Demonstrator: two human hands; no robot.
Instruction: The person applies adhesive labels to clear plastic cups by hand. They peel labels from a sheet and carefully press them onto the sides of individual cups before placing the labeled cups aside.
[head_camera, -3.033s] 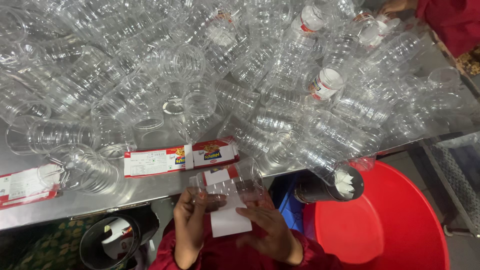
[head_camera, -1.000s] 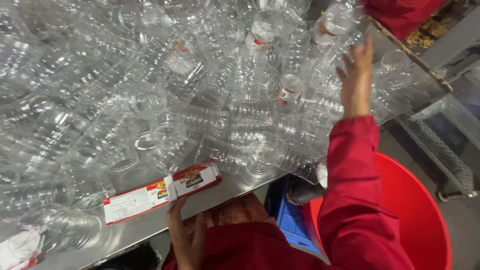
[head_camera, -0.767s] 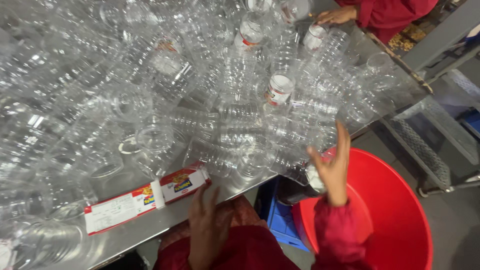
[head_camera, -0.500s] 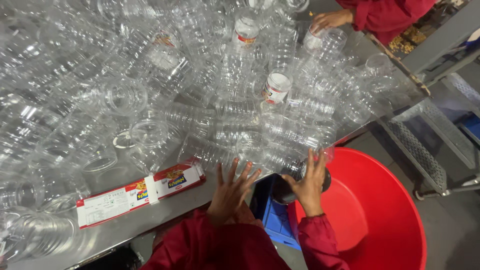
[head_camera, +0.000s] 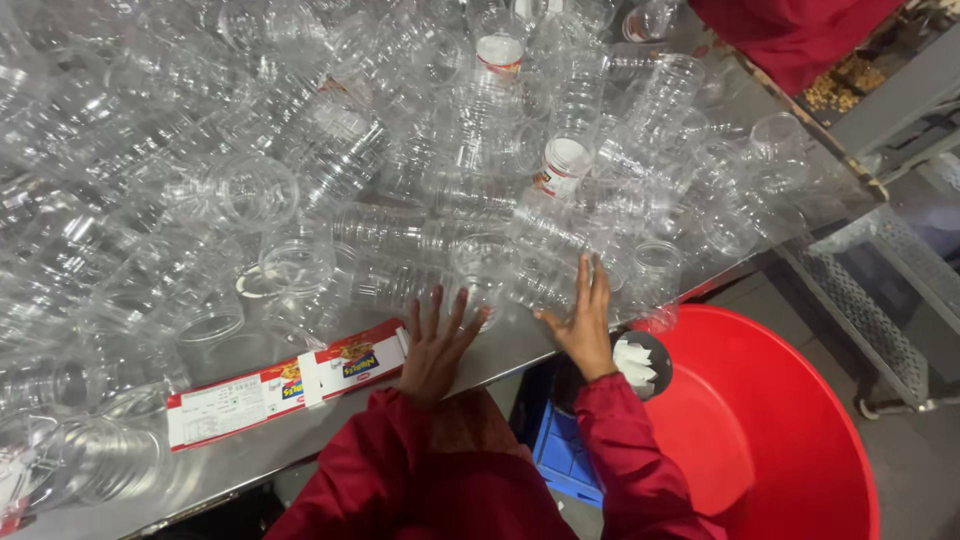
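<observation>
The surface (head_camera: 520, 352) is bare sheet metal with a dull grey sheen, running from the lower left of the frame to the upper right; its near edge crosses the frame diagonally; soft reflections lie along it. A large red tub (head_camera: 790, 440) fills the lower right corner, below the edge of the surface; a blue crate (head_camera: 562, 462) stands just beside it at lower centre, partly hidden. Grey concrete floor (head_camera: 905, 440) shows at the right edge; a metal rack with a perforated mesh shelf (head_camera: 880, 300) stands on it at right; a wooden edge strip (head_camera: 800, 120) borders the surface at upper right. Lighting is even and cool.
</observation>
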